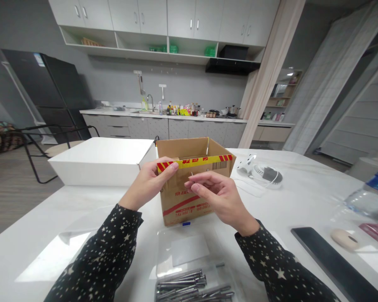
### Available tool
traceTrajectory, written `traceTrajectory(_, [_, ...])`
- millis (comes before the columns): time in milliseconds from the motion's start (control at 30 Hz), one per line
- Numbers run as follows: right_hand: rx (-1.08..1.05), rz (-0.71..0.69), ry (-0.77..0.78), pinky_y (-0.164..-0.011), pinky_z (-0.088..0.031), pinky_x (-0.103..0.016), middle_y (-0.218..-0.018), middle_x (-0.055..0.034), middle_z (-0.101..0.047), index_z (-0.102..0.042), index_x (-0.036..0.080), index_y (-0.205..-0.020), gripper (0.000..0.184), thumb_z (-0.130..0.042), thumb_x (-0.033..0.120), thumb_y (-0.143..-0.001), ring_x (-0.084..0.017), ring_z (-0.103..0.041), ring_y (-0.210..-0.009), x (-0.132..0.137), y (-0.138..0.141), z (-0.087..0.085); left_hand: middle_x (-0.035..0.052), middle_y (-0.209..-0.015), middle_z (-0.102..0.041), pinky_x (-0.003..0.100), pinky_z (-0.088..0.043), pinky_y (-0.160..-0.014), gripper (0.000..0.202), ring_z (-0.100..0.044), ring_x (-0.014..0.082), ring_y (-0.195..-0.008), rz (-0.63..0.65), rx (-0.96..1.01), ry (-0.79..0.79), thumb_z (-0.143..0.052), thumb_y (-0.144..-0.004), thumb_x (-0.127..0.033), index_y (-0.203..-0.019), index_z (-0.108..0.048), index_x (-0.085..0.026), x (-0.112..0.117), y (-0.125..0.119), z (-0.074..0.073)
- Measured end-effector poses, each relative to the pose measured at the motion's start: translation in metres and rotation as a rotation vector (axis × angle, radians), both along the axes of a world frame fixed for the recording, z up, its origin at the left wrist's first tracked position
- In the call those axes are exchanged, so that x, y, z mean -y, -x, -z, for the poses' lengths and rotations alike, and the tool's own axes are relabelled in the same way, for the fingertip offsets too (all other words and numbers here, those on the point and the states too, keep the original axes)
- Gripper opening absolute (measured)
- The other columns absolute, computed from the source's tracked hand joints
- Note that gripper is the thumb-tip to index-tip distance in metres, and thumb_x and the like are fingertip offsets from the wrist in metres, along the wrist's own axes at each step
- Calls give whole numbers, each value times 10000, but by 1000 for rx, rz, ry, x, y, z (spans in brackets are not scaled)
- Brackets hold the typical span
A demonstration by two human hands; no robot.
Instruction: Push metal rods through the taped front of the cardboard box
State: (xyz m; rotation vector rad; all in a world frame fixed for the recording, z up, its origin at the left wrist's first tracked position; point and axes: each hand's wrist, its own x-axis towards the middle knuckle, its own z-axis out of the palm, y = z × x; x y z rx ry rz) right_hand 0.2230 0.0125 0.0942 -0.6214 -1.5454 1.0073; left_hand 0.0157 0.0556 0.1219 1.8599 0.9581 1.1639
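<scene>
A small open cardboard box with yellow and red striped tape along its front rim stands on the white table. My left hand grips the box's front left corner, thumb on the tape. My right hand hovers in front of the box, fingers curled in a pinch on a thin pale sliver I cannot make out, close to the box's front face. Near the table's front edge lies a clear plastic bag with several long metal bolts inside.
A large white box sits behind on the left. A white headset-like device lies right of the cardboard box. At the right are a dark keyboard, a pale mouse and plastic bottles. A kitchen counter runs behind.
</scene>
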Motion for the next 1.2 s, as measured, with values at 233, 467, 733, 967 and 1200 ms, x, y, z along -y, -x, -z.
traceTrajectory(233, [60,25,10,-884,-626,-338,-1038,-37,-786,-760,258,-1090,202,-728,316,-899,-170,-743,-953,-1,3,5,43,-961,-650,259,-463,-721,414,-590,181,-899,-3,-68,-67,-544,-929,-589,-951,-618,-183,2,2,1])
traceTrajectory(467, [38,17,13,-870,-634,-341,-1052,-38,-788,-766,264,-1105,212,-722,316,-905,-164,-752,-896,0,5,5,55,-1024,-660,266,-504,-704,422,-615,207,-948,0,-54,-44,-585,-896,-599,-1028,-594,-199,2,3,-2])
traceTrajectory(733, [56,38,-16,-838,-637,-337,-1045,-36,-787,-773,271,-1093,198,-717,319,-909,-168,-748,-888,0,8,9,62,-1077,-687,293,-557,-749,384,-651,215,-973,74,-99,-10,-678,-866,-506,-1086,-574,-209,7,16,-7])
traceTrajectory(967, [42,48,-17,-867,-626,-349,-1062,-35,-785,-775,267,-1092,203,-711,336,-912,-170,-740,-904,-3,7,10,82,-1232,-658,344,-568,-867,361,-630,247,-1129,193,-95,42,-628,-923,-434,-1201,-507,-237,9,18,-5])
traceTrajectory(1200, [73,111,-60,-894,-621,-378,-1071,-30,-785,-788,278,-1064,188,-710,352,-911,-194,-732,-964,-1,10,8,80,-1304,-627,341,-554,-914,318,-617,237,-1167,223,-88,47,-593,-946,-426,-1194,-502,-248,11,18,-6])
